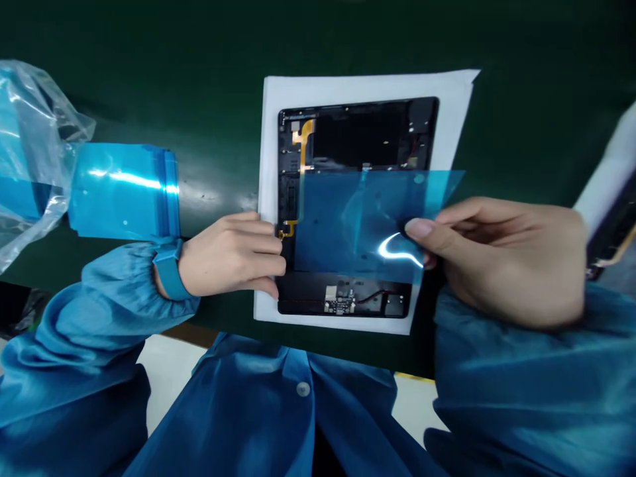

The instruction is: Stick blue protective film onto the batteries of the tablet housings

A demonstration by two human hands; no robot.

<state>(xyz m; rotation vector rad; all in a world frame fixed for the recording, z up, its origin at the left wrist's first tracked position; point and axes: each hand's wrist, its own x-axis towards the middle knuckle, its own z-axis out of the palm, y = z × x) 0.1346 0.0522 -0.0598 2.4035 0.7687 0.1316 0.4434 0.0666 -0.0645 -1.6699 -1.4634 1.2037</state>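
Note:
An opened black tablet housing (pixel 358 132) with a gold flex cable and small circuit boards lies on a white sheet (pixel 358 86) on the dark green bench. My left hand (pixel 231 255) rests on the housing's left edge, fingertips pressing it down. My right hand (pixel 501 258) pinches the right edge of a translucent blue film (pixel 358 225) between thumb and fingers. The film hangs over the middle of the housing and covers it partly.
A stack of blue film sheets (pixel 124 192) lies at the left, half out of a clear plastic bag (pixel 30 152). Another device part (pixel 613 225) sits at the right edge. The bench's near edge runs just below the white sheet.

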